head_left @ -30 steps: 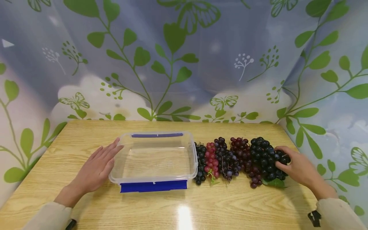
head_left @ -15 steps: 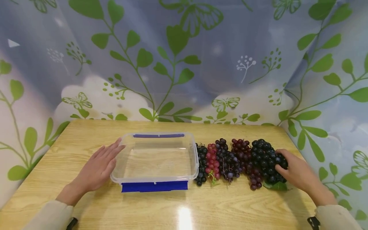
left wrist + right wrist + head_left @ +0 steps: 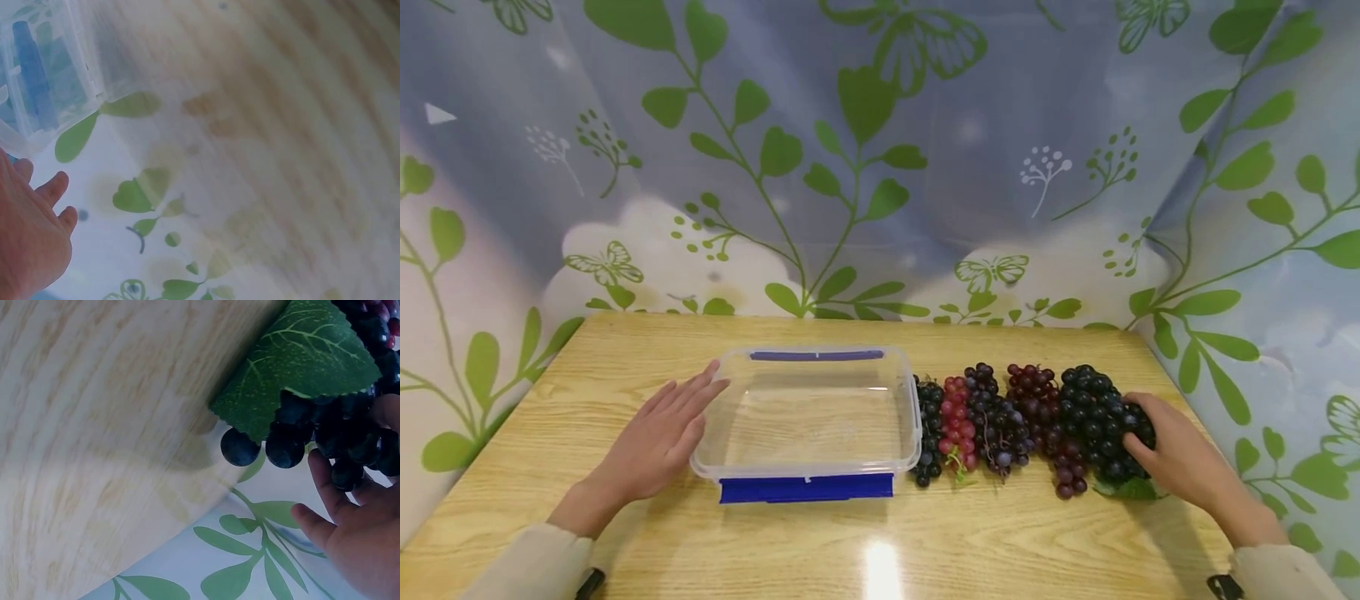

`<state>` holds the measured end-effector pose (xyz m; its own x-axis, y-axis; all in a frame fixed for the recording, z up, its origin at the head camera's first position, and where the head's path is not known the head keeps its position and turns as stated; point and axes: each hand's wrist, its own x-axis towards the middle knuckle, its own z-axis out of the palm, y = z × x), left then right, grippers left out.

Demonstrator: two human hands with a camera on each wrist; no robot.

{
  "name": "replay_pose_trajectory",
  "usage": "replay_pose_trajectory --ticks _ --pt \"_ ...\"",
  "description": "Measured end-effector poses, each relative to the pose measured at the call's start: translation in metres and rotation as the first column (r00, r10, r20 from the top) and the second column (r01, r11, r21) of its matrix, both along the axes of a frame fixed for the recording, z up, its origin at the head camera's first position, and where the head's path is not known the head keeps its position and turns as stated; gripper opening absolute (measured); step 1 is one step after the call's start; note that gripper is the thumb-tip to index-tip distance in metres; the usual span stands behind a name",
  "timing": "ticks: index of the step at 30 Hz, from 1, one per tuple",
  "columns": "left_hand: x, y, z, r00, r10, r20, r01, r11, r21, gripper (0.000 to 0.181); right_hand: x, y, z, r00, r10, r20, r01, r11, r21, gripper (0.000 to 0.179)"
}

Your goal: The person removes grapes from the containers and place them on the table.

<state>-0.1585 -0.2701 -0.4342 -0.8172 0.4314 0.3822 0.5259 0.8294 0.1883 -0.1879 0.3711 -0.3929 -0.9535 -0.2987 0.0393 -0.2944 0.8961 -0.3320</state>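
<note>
My right hand (image 3: 1172, 446) grips the right side of a large bunch of black grapes (image 3: 1093, 421), thumb toward the front and fingers behind. In the right wrist view, a green leaf (image 3: 306, 365) hangs from this bunch, and my fingers curl around the dark grapes (image 3: 337, 437). At the left, my left hand (image 3: 651, 437) is held with straight fingers, the tips at the left rim of a clear plastic container (image 3: 805, 467) with blue side clips. The left wrist view shows that container's corner (image 3: 94, 100) just beyond my fingers. Nothing is in the left palm.
Left of the black bunch lie dark red grapes (image 3: 1033, 396), bluish-purple grapes (image 3: 1003, 433), pink-red grapes (image 3: 957, 417) and another dark bunch (image 3: 928, 433) against the container's right side. All are on a wooden table (image 3: 962, 542), with a leaf-patterned curtain (image 3: 925, 167) behind.
My right hand's fingers have closed in on the black bunch, and its right-hand grapes sit more tightly against the rest. My left hand stays at the container. The head view has shifted slightly.
</note>
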Motion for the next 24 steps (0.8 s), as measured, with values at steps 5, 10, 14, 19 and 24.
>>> replay_pose_trajectory --ticks 5,10,14,19,24 --pt "-0.001 0.0 0.004 0.999 -0.007 -0.039 0.005 0.999 -0.039 0.05 0.002 0.003 0.001 0.999 0.009 -0.043 -0.009 1.0 -0.012 0.051" --pt "-0.002 0.0 0.008 0.999 0.001 -0.041 -0.003 0.998 -0.065 0.051 0.004 0.005 0.005 0.999 0.018 -0.047 -0.02 0.999 -0.035 0.057" --pt "-0.001 0.001 0.01 1.0 0.016 -0.027 -0.018 0.997 -0.069 0.053 0.004 0.008 0.009 1.0 0.024 -0.008 -0.024 0.999 -0.035 0.07" --pt "-0.001 0.0 0.015 0.998 0.057 -0.004 -0.057 0.997 -0.058 0.056 0.005 0.014 0.015 1.0 0.011 0.017 -0.01 0.999 -0.052 0.071" --pt "0.002 -0.002 0.021 0.996 0.094 -0.006 -0.094 0.994 -0.058 0.057 0.004 0.022 0.019 1.0 0.019 -0.022 -0.021 0.994 -0.108 0.062"
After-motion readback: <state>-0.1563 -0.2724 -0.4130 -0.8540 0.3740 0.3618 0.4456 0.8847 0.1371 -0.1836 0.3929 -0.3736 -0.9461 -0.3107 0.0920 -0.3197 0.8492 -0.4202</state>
